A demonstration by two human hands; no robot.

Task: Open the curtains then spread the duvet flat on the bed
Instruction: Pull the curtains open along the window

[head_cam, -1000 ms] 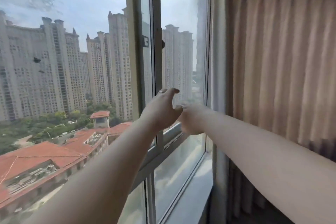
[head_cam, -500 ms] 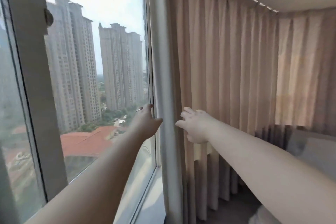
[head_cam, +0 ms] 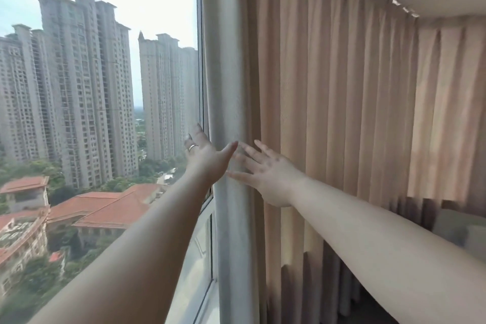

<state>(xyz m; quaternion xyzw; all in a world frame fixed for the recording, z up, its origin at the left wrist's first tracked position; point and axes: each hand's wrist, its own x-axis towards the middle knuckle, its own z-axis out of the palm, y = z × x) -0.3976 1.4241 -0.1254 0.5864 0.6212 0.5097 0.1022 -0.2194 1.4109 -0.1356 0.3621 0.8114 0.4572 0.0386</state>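
Curtain [head_cam: 328,113]: beige-pink pleated drape, hung from a ceiling track, drawn closed across the right side and round the far corner
Leading edge [head_cam: 226,87]: pale grey lining strip, hanging straight beside the window frame, bare glass to its left
Folds: vertical, even, falling to a darker lower band
Duvet: not clearly visible; only a blurred pale shape shows at lower right

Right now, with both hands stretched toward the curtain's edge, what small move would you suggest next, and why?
Probably close the right hand on the grey leading edge of the beige pleated curtain and pull rightward: both hands are open, the left hand beside it, gripping nothing, and the curtain covers the window beyond.
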